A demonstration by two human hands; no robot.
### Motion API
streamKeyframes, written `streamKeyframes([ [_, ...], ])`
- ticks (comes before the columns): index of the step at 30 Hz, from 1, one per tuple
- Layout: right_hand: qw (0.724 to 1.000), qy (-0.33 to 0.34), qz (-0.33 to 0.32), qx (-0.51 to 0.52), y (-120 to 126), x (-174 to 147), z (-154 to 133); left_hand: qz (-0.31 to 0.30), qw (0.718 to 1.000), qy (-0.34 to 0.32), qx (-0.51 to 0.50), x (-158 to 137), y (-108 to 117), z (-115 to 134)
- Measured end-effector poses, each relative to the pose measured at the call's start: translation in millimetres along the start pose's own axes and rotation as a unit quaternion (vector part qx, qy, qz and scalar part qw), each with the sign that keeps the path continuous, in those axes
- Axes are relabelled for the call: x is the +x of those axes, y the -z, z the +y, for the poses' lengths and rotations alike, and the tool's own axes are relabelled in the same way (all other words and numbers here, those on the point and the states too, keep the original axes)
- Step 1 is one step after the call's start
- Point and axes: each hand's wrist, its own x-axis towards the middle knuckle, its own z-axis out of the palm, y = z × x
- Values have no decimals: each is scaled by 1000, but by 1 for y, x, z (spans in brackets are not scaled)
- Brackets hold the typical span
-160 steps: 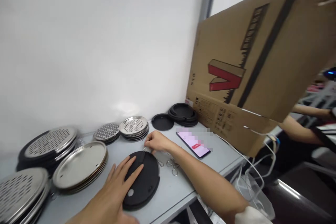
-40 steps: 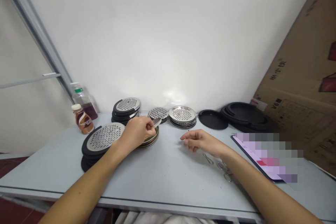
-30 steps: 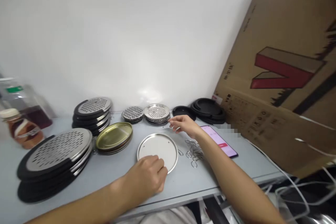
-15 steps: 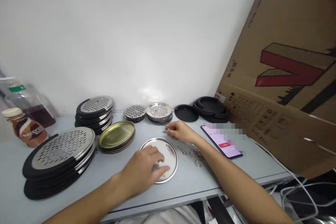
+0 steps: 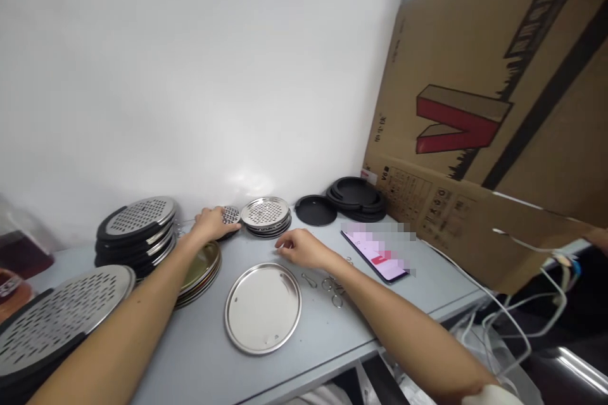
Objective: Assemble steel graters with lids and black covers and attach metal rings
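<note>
Gray desk (image 5: 190,357), white wall (image 5: 190,76) behind. Small perforated discs (image 5: 231,214) sit near the wall, left hand (image 5: 211,225) at their edge, grip unclear; nearer, a round metal plate (image 5: 263,307) lies flat, right hand (image 5: 304,248) curled just past it, grip also unclear.

The carton (image 5: 427,54) carried a big red letter V (image 5: 487,130) lying on its side, open to the left. Low on the same panel stood "V6" (image 5: 386,174), followed by a small dark mark, with a printed table (image 5: 411,183) of fine text too small to read and a row of pictograms (image 5: 441,196), recycling arrows among them. Chinese characters (image 5: 380,128) ran up its left edge, and a framed line (image 5: 536,19) of characters slanted at upper right, both illegible. The phone (image 5: 363,250) screen was pixelated, its words unreadable.
</note>
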Motion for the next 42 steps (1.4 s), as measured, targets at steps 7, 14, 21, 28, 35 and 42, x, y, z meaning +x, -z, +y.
streamKeyframes([
  [7, 1000, 4, -1, -15, 1, 1, -1, 21, 999, -44, -9, -5, 13, -6],
  [14, 1000, -7, -4, -18, 4, 1, 0, 95, 995, -29, 28, -21, 34, 1],
  [21, 999, -34, 11, -10, 16, 3, 5, 20, 965, -195, -175, -115, 56, 25],
  [28, 999, -40, 1, 5, 17, 2, 4, -135, 890, -221, -374, -158, 35, 22],
  [35, 999, -38, -15, 9, 16, 1, 0, -184, 863, -243, -403, -167, 18, 25],
  [42, 999, -28, -23, 7, 12, 1, 4, -182, 870, -331, -317, -173, 11, 30],
])
